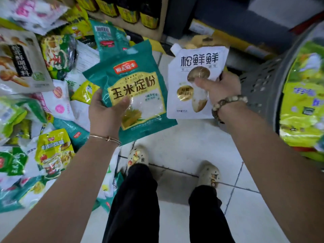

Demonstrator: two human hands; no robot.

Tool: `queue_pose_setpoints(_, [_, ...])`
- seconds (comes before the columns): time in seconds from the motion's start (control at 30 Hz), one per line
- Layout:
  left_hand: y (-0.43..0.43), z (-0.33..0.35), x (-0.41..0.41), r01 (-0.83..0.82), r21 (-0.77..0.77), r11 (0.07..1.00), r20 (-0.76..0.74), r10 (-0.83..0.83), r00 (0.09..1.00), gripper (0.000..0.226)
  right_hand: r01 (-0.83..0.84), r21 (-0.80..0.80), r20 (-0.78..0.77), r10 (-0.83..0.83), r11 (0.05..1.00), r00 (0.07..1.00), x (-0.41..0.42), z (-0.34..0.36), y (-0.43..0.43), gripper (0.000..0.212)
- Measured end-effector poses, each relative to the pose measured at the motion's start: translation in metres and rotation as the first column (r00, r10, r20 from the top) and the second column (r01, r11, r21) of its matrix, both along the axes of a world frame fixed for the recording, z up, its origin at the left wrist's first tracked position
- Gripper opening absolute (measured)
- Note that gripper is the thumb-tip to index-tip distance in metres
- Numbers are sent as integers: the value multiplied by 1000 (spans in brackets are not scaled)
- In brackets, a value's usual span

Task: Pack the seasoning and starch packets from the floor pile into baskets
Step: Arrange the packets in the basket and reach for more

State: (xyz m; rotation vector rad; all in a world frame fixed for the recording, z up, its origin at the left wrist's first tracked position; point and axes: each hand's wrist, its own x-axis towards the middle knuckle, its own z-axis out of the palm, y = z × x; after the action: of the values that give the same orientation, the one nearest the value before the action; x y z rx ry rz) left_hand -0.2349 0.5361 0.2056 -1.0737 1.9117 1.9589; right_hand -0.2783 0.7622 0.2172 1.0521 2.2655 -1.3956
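Shoes first: our 2 cream clogs [138, 157] stand on the white tile floor [184, 137]. Past them our left hand [105, 114] pinches a teal plastic corn starch packet [133, 85], thumb on its front. Our right hand [222, 87] pinches a white pouch with a spout and a mushroom picture [192, 58]. The pile of bright packets [35, 85] lies left. A grey plastic basket [259, 85] with yellow-green bags [301, 95] sits right.

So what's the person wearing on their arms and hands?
Both arms are bare, with no sleeves showing and no gloves. The left wrist has a thin gold-coloured bangle with a tiny knot on it. The right wrist has a bracelet of round beads, some brown, some pale.
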Motion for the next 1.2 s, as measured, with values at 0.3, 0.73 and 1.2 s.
queue_pose_setpoints(0.3, [111, 68, 22, 157, 69, 985, -103, -149, 983, 42, 103, 89, -35, -101, 991, 994, 66, 72, 125, 42])
queue_pose_setpoints(0.73, [350, 81, 63, 523, 25, 852, -202, -508, 837, 46, 250, 245, -27, -252, 937, 967, 168, 102, 359, 36])
queue_pose_setpoints(1.2, [419, 18, 74, 619, -259, 742, -28, -646, 763, 48, 190, 136, 23, -195, 972, 980, 181, 14, 413, 37])
